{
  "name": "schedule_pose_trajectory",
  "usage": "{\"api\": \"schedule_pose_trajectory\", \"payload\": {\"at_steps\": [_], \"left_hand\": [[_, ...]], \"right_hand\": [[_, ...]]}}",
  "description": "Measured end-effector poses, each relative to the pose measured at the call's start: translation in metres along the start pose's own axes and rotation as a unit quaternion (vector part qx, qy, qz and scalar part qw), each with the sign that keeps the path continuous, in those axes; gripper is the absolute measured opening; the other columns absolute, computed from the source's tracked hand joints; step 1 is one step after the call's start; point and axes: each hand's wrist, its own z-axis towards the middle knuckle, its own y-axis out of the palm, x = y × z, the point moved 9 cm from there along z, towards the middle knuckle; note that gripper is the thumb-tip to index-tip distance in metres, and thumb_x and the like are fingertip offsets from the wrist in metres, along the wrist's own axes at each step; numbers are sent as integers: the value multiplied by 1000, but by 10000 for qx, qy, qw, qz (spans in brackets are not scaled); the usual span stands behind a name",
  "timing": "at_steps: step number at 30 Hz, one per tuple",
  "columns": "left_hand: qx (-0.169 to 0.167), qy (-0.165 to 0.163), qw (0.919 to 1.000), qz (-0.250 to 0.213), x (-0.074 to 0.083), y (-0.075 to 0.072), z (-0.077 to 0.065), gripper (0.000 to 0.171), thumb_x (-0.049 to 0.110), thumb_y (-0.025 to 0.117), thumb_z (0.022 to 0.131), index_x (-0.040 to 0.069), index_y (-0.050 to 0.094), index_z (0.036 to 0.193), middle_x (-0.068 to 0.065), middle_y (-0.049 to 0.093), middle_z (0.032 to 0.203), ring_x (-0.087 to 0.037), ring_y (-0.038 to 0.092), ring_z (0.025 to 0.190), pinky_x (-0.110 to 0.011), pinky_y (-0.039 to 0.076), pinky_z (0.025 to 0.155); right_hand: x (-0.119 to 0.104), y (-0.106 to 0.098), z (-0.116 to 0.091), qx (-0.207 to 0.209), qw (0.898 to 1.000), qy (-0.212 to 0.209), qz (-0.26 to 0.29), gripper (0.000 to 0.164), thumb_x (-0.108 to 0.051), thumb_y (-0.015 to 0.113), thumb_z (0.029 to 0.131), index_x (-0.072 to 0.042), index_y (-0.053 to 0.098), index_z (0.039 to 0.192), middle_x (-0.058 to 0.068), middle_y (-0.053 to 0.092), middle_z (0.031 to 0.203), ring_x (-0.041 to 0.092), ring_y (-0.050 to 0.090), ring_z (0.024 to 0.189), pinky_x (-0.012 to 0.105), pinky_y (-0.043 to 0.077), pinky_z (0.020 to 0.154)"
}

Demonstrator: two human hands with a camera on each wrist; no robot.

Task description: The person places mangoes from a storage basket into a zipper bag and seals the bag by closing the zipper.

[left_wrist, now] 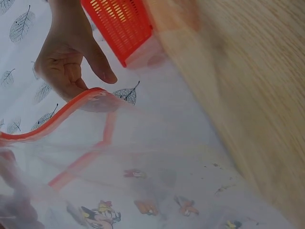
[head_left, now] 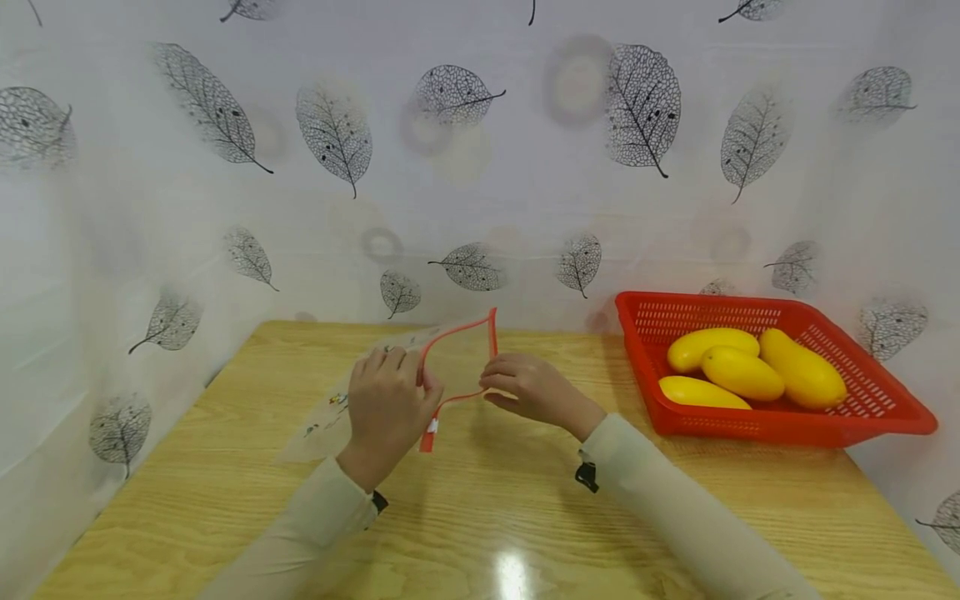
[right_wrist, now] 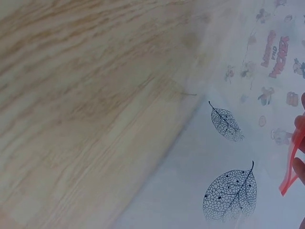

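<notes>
A clear plastic zip bag [head_left: 327, 423] with a red-edged mouth [head_left: 457, 328] and small cartoon prints is held tilted above the table. My left hand [head_left: 390, 408] grips the left side of the mouth; its fingers show blurred through the film at the edge of the left wrist view. At the other side, my right hand [head_left: 536, 392] pinches the red edge with curled fingers, as the left wrist view shows from across the bag [left_wrist: 157, 167]. The mouth gapes between both hands. In the right wrist view, only fingertips [right_wrist: 299, 167] by the red strip [right_wrist: 290, 171] appear.
A red plastic basket [head_left: 750, 429] with several yellow mango-shaped items [head_left: 742, 373] stands at the right of the wooden table [head_left: 465, 517]. Behind the table hangs a pale curtain [head_left: 495, 192] with leaf prints. Black straps [head_left: 587, 475] sit on both wrists.
</notes>
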Motion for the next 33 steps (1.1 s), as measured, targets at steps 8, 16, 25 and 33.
{"api": "schedule_pose_trajectory", "payload": {"at_steps": [8,16,25,33], "left_hand": [[95,17,10000,-13,0,-1,0,12,11,59,71,7,52,63,-7,53,60,-25,49,58,-38,43,57],[12,15,10000,-29,-1,1,0,13,12,61,71,7,52,63,-7,54,61,-26,49,59,-38,44,59],[167,1,9998,-90,-2,-1,-2,13,13,59,73,7,52,64,-9,55,62,-28,51,62,-41,46,62],[162,-41,9998,-146,-4,0,-2,13,13,59,73,7,51,63,-9,54,62,-28,50,62,-41,45,61]], "right_hand": [[2,-5,2,-17,10000,9,-15,26,-14,80,70,-6,70,94,5,70,93,18,66,90,29,53,83],[1,-22,7,-192,9997,43,-115,34,-16,81,69,-5,68,99,7,70,99,21,65,94,33,53,86],[5,-50,15,-460,9988,84,-163,45,-19,82,68,-3,66,106,11,68,104,25,64,100,39,51,89],[13,-69,17,-1061,9932,452,-159,49,-25,80,72,-5,64,113,10,67,112,26,62,104,39,50,92]]}}
